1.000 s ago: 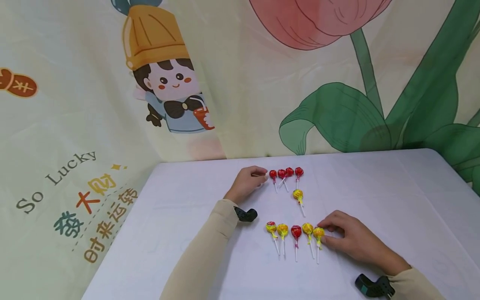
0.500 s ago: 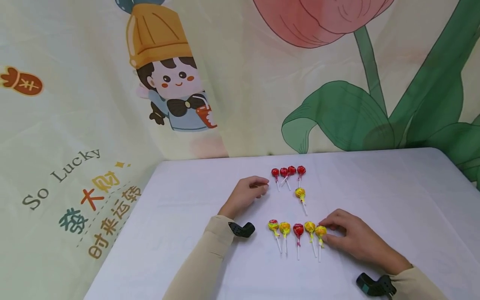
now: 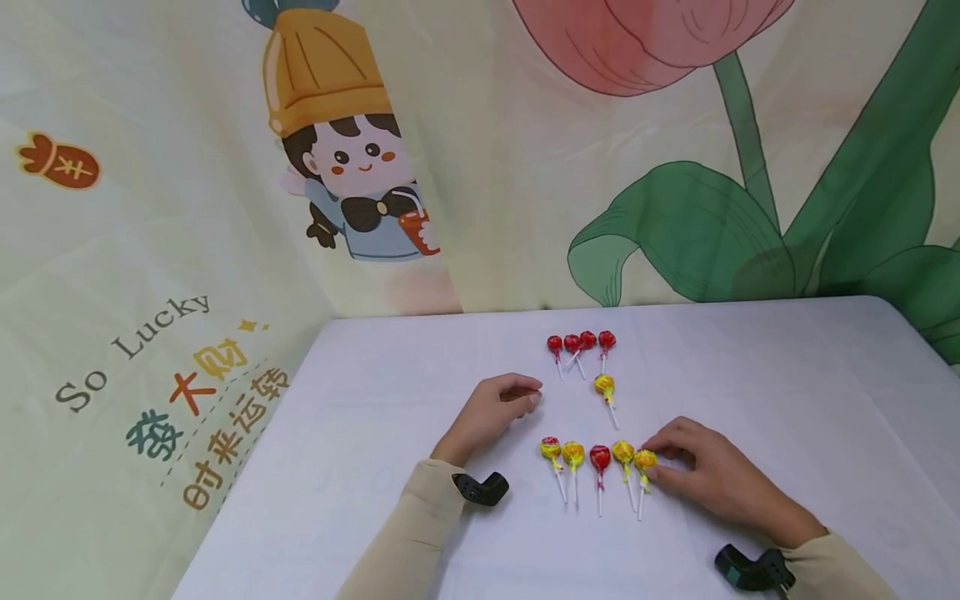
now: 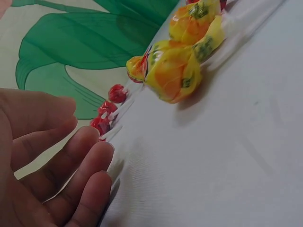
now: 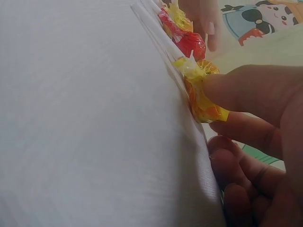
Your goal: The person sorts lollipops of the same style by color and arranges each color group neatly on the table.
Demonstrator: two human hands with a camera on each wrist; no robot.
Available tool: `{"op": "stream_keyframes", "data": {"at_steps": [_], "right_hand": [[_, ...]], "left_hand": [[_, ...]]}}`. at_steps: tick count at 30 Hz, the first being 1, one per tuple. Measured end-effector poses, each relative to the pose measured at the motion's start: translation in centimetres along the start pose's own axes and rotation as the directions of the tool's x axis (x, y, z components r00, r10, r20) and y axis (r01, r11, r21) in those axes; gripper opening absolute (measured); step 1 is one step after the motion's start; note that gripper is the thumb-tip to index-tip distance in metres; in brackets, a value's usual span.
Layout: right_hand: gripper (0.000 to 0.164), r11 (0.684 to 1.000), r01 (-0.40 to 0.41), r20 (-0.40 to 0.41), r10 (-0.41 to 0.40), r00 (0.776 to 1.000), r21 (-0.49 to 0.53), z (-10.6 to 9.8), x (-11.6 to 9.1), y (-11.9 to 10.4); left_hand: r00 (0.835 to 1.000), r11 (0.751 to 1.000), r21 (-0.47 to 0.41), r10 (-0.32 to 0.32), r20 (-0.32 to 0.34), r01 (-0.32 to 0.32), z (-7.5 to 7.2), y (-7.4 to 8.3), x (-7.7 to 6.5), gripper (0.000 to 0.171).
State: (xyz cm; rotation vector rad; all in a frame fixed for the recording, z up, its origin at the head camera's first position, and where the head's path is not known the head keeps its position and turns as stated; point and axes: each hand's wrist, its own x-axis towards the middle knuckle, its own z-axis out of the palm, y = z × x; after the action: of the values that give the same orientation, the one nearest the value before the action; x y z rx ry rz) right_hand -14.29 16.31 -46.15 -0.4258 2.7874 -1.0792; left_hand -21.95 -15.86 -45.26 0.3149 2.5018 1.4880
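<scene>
My right hand (image 3: 708,471) pinches the head of a yellow lollipop (image 3: 645,460) between thumb and forefinger, at the right end of the front row. In the right wrist view the thumb presses on the yellow wrapper (image 5: 201,101). Left of it in that row lie another yellow lollipop (image 3: 622,452), a red lollipop (image 3: 600,457), a yellow lollipop (image 3: 573,453) and a yellow-and-red one (image 3: 551,449). My left hand (image 3: 491,414) holds nothing, its fingers loosely bent, left of the lollipops. The left wrist view shows those fingers (image 4: 92,161) with nothing between them.
Several red lollipops (image 3: 588,340) lie in a back row, two with crossed sticks. A single yellow lollipop (image 3: 604,385) lies just below the rightmost red one. The white table (image 3: 795,375) ends at a printed backdrop (image 3: 495,167).
My left hand has drawn back from beside the red row toward me. The right hand keeps its pinch on the end yellow lollipop. The whole head view has shifted slightly.
</scene>
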Motion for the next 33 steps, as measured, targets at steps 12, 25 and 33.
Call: {"op": "stream_keyframes", "data": {"at_steps": [12,25,33], "right_hand": [[0.028,0.999,-0.033,-0.017,0.034,0.999,0.035,-0.1,0.0,0.2],[0.028,0.993,-0.069,0.002,0.069,0.998,0.095,-0.4,0.0,0.2],[0.028,0.989,-0.086,-0.005,0.087,0.996,0.122,-0.4,0.0,0.0]], "left_hand": [[1.0,1.0,0.023,0.016,0.012,-0.016,1.6,0.2,-2.6,0.026],[0.998,0.996,0.074,0.054,0.009,-0.055,2.5,0.3,-4.2,0.026],[0.996,0.988,0.124,0.091,0.027,-0.093,2.3,0.3,-4.8,0.028]]}}
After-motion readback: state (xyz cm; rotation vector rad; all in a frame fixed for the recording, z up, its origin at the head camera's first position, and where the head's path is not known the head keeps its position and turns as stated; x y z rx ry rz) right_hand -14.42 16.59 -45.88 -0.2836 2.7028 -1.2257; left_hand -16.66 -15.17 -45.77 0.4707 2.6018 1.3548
